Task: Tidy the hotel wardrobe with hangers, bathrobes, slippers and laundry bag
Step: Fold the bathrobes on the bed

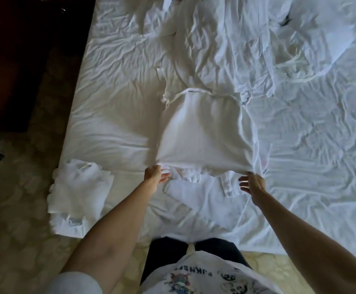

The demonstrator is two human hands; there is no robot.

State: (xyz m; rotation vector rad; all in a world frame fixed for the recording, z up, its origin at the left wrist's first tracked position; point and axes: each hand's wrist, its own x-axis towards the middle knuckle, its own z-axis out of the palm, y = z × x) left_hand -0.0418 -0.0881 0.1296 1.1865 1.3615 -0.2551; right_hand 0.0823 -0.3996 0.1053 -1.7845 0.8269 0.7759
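Both arms reached forward over the bed [113, 115]. The left hand [154, 174] pinched the near left corner of a white bathrobe [204, 132], and the right hand [253, 184] pinched the near right corner, its other fingers spread loosely. The robe hung stretched between them, its far part lying on the wrinkled sheet. A folded white bathrobe [77, 192] sat at the bed's near left edge, beside the patterned floor [18, 230]. More white garments [225, 39] lay crumpled farther up the bed.

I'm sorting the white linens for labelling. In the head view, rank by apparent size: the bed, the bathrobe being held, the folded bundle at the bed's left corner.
1. Bed
2. Bathrobe
3. Folded bundle, nearer the camera yet it looks smaller.
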